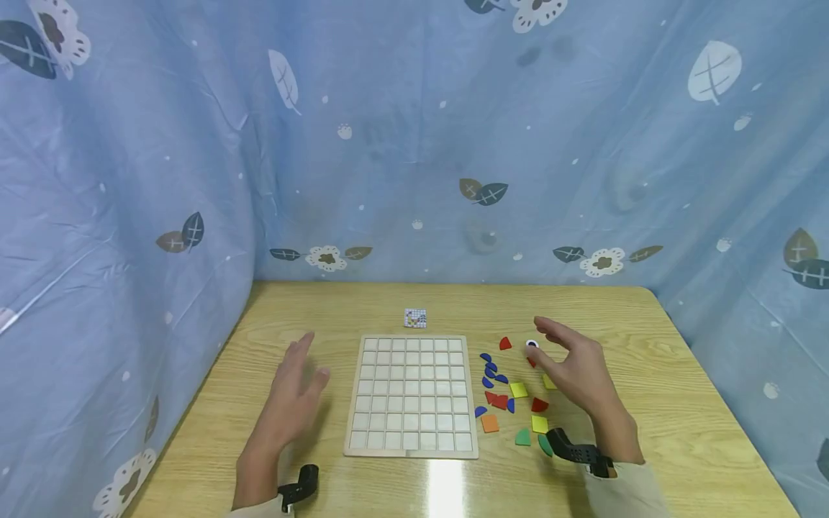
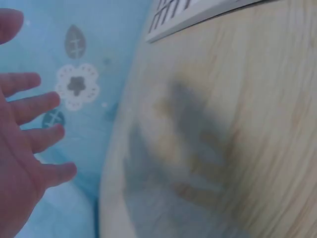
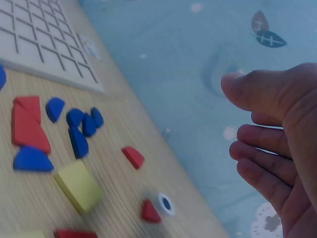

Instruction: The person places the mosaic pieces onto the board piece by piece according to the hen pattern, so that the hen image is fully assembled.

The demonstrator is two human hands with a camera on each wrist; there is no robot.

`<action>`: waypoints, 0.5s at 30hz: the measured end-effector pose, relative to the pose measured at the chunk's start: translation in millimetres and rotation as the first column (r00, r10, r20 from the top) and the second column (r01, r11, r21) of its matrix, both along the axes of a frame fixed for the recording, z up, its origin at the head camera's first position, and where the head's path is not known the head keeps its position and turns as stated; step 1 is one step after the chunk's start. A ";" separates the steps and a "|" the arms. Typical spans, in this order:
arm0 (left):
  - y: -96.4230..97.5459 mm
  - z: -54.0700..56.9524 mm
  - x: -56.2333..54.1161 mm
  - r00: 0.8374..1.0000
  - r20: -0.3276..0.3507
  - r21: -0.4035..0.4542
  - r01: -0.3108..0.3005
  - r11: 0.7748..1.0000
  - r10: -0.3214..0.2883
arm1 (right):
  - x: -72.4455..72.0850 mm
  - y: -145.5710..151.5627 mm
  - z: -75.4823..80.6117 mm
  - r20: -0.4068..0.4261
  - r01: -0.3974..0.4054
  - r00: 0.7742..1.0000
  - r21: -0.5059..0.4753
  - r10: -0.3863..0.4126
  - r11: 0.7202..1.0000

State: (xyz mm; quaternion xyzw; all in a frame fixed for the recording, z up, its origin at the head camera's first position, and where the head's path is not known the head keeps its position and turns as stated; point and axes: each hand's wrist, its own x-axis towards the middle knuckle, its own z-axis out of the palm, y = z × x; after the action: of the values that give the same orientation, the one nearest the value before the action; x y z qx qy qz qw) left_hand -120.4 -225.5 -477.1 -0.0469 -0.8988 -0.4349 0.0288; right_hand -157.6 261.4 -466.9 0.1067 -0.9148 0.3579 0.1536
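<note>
A pale wooden grid board (image 1: 411,453) lies flat on the table. My left hand (image 1: 291,403) hovers left of it, fingers extended and holding nothing; the left wrist view shows the same hand (image 2: 25,134) with its fingers spread. Over the right side of the table hangs my right hand (image 1: 579,370), thumb apart from the fingers, nothing between them. Below and beside it lie loose blue half-rounds (image 3: 32,159), red wedges (image 3: 132,156), yellow squares (image 1: 519,390), an orange square (image 1: 490,423), green pieces (image 1: 523,437) and a white ring-like piece with a dark centre (image 3: 166,204).
A small printed card (image 1: 415,318) with a coloured grid pattern lies behind the board. The wooden table (image 1: 311,302) ends against a blue patterned curtain (image 1: 401,144) at the back and sides. Black wrist cameras (image 1: 576,447) sit on both wrists.
</note>
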 end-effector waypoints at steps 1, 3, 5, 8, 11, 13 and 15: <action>2.1 -2.5 -1.4 1.000 -0.002 -0.003 0.001 1.000 -0.001 | -3.2 -1.7 -2.1 0.003 -0.004 1.000 -0.015 0.004 1.000; 6.4 -7.4 -3.8 1.000 -0.004 -0.008 0.003 1.000 -0.003 | -9.3 -4.9 -6.5 0.013 -0.011 1.000 -0.036 0.012 0.999; 10.7 -12.3 -6.3 1.000 -0.004 -0.019 0.014 1.000 -0.014 | -14.9 -7.6 -11.6 0.036 -0.019 0.999 -0.059 0.021 0.998; 16.0 -18.6 -9.4 0.999 0.019 -0.029 0.031 0.999 -0.031 | -22.5 -11.0 -19.3 0.078 -0.027 0.996 -0.078 0.033 0.997; 19.6 -23.3 -12.0 0.996 0.068 -0.046 0.052 0.998 -0.049 | -29.6 -14.2 -26.4 0.127 -0.024 0.991 -0.071 0.033 0.997; 21.6 -25.6 -13.4 0.992 0.110 -0.071 0.068 0.995 -0.060 | -33.7 -16.5 -30.0 0.167 -0.015 0.986 -0.059 0.024 0.998; 23.3 -27.5 -14.3 0.986 0.149 -0.099 0.087 0.991 -0.071 | -37.1 -18.3 -33.0 0.205 -0.012 0.979 -0.036 0.019 0.999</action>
State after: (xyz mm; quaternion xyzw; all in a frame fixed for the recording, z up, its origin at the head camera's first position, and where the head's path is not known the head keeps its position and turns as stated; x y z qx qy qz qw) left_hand -134.6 -202.2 -504.6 -0.0522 -0.9176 -0.3901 -0.0567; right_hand -194.7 243.1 -499.9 0.0738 -0.9186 0.3840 0.0574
